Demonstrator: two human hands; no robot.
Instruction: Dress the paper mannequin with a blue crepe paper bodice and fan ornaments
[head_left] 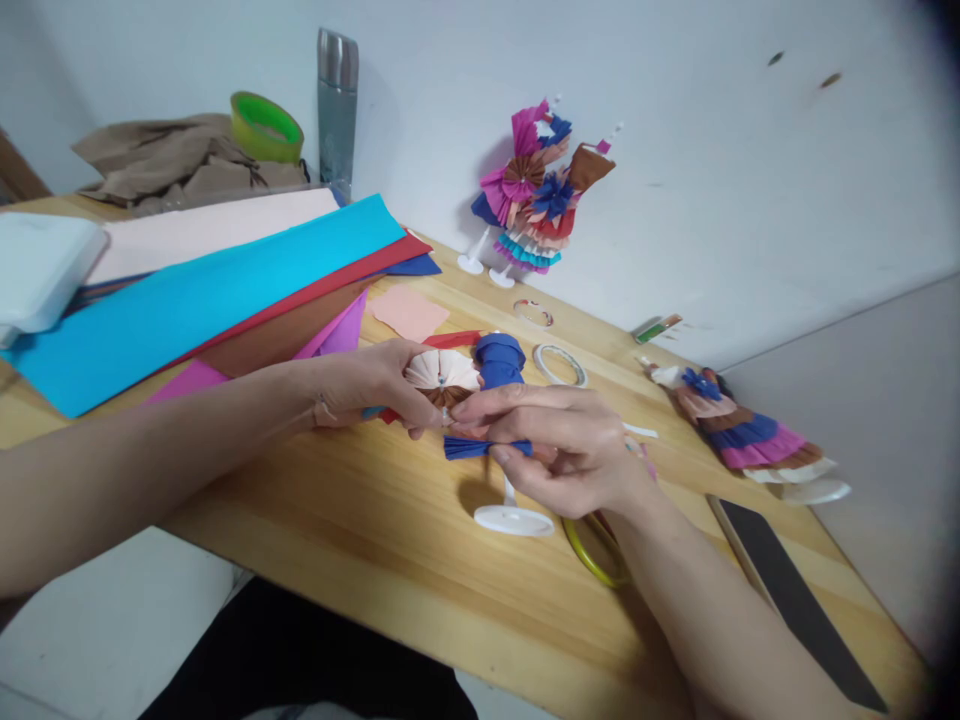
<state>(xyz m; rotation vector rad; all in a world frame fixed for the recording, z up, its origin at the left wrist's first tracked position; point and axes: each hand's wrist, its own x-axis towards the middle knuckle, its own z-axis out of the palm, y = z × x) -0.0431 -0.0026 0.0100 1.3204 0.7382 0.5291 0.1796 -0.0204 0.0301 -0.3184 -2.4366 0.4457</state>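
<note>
Just left of centre, my left hand is closed on a round pleated paper rosette, cream on top and brown below, with a small shiny bead at its middle. Between the thumb and fingers of my right hand is a folded blue paper fan; its fingertips meet my left thumb under the rosette. Behind both hands stands a miniature dress form with a blue paper top. Its round white base shows below my right hand. Its middle is hidden by my fingers.
Coloured paper sheets cover the left of the table, beside a white box. Two paper-dressed forms stand by the wall; another dress lies right. Nearby are tape rolls, yellow-handled scissors, a phone and a bottle.
</note>
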